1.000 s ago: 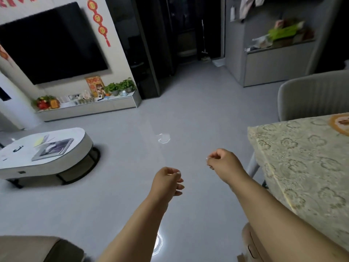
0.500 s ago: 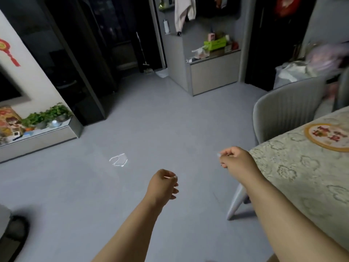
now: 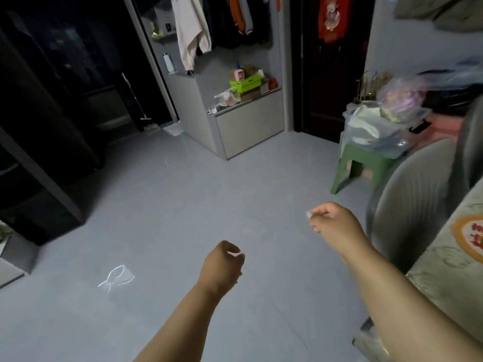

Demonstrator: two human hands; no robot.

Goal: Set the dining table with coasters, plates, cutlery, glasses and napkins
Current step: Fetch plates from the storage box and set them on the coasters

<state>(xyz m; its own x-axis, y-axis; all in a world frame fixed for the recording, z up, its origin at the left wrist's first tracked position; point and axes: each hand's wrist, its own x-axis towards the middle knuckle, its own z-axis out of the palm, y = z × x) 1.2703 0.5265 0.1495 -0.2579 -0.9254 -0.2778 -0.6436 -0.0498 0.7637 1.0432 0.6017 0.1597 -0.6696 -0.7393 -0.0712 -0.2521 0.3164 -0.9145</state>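
Bare grey floor stretches wide ahead of both my hands. The dining table, cut off at the frame, edges my right forearm, a coaster on it right of my right hand. That hand and my left hand curl loosely, empty. Beyond, a stool carries blurred bags.

Bench: covered in a pale patterned cloth; only its near-left corner shows, at the right edge of view.
Coaster: round, orange-rimmed, flat near the bench's left edge, partly cut off.
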